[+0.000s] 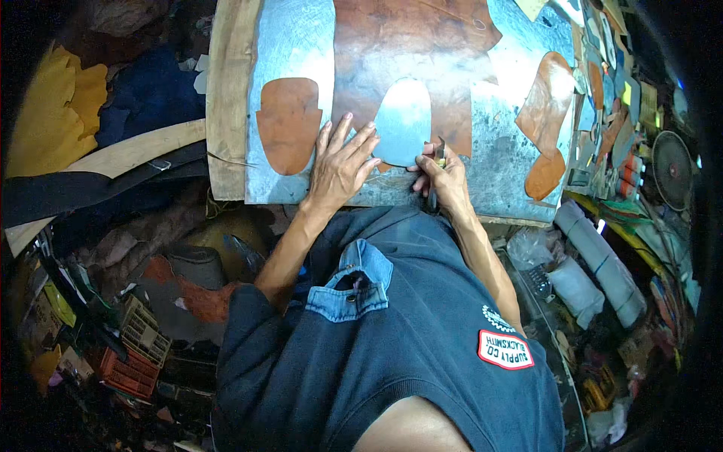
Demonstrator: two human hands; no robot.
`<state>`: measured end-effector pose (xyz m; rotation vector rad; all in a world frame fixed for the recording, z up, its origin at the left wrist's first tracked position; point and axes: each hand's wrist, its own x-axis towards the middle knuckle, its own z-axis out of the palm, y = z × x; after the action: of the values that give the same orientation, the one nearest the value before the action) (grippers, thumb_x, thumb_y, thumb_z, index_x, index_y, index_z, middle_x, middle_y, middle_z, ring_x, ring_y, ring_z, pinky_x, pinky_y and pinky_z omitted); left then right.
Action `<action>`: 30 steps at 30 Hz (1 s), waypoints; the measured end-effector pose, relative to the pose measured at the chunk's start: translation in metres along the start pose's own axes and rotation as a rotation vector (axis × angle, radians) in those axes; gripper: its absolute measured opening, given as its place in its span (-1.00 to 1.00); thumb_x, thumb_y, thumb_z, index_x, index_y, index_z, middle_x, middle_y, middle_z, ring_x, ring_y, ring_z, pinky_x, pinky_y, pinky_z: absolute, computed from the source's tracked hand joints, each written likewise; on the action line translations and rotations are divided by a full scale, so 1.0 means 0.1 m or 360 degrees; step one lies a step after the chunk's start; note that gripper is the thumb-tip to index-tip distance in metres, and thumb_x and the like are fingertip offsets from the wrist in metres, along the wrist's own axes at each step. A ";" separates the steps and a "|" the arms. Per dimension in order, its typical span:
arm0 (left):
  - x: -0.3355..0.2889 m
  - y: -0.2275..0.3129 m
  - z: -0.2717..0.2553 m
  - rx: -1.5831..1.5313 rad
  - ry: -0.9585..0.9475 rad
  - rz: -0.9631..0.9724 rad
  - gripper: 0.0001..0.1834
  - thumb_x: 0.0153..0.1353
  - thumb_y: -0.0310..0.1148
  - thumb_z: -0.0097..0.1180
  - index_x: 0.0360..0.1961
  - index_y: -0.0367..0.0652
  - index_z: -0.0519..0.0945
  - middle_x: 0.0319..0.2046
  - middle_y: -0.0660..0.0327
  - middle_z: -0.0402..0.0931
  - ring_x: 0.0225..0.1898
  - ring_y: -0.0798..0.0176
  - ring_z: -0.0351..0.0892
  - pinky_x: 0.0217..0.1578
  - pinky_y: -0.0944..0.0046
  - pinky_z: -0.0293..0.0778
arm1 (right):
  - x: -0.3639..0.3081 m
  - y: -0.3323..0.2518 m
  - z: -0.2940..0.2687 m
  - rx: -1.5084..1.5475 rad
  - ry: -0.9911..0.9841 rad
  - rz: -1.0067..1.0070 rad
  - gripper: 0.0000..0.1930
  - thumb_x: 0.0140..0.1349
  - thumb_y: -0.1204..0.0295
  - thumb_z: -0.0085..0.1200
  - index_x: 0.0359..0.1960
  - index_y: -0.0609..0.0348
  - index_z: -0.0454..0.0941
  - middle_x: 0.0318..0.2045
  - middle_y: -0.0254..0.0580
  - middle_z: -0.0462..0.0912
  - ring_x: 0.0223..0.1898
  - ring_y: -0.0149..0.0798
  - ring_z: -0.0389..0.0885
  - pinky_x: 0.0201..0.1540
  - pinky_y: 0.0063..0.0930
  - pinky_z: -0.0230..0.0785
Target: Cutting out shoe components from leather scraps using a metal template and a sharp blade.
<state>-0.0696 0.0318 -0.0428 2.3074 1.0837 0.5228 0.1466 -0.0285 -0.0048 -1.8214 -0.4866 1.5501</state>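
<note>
My left hand lies flat, fingers spread, on the brown leather near the front of the worktop. Between my hands is a pale bluish oval shape, round at its far end. I cannot tell whether it is a flat template or a gap baring the metal sheet. A small brown sliver shows at its near edge. My right hand is closed round a slim cutting knife, its dark hooked tip pointing away from me. A cut brown leather piece, notched at the sides, lies left of my left hand.
The metal sheet covers a wooden board. Brown offcuts lie at the right, beside a stack of scraps. A round fan stands far right. Yellow leather and a plastic-wrapped roll flank the worktop.
</note>
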 end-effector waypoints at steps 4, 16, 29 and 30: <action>-0.02 -0.02 0.03 -0.0040 0.0040 0.0004 -0.63 0.18 -0.28 0.23 0.03 -0.08 0.63 0.22 0.28 0.45 0.37 -0.04 0.18 0.32 -0.20 0.02 | 0.00 0.01 0.01 -0.0009 0.0029 0.0000 -0.76 0.31 0.47 0.06 -0.05 0.29 0.40 -0.40 -0.12 0.69 -0.66 -0.45 0.56 -0.70 -0.64 0.30; -0.01 -0.04 0.01 0.0026 -0.0004 0.0046 -0.61 0.20 -0.28 0.21 0.05 -0.10 0.59 0.25 0.20 0.39 0.36 -0.07 0.18 0.32 -0.21 0.02 | -0.09 -0.04 -0.41 0.0215 0.0307 -0.0202 -0.89 0.31 0.50 0.02 -0.16 0.17 0.43 -0.45 -0.17 0.63 -0.67 -0.41 0.53 -0.68 -0.61 0.35; 0.03 -0.03 -0.02 0.0030 0.0028 -0.0021 -0.41 0.13 -0.18 0.30 0.15 -0.22 0.50 0.24 0.10 0.40 0.35 -0.04 0.23 0.31 -0.19 0.06 | -0.05 -0.07 -0.09 0.0147 0.0189 -0.0083 -0.92 0.33 0.50 0.01 -0.19 0.20 0.44 -0.44 -0.19 0.66 -0.68 -0.47 0.51 -0.70 -0.66 0.31; 0.04 -0.04 -0.01 -0.0017 0.0045 -0.0018 -0.37 0.11 -0.19 0.31 0.19 -0.21 0.46 0.23 0.11 0.41 0.34 -0.05 0.23 0.31 -0.19 0.06 | -0.08 -0.10 0.00 0.0108 0.0170 -0.0109 -0.92 0.34 0.50 -0.01 -0.19 0.22 0.46 -0.44 -0.22 0.65 -0.68 -0.48 0.50 -0.69 -0.66 0.30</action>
<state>-0.0700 0.0374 -0.0438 2.2897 1.1043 0.5569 0.1467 -0.0273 0.0081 -1.8062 -0.4362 1.3990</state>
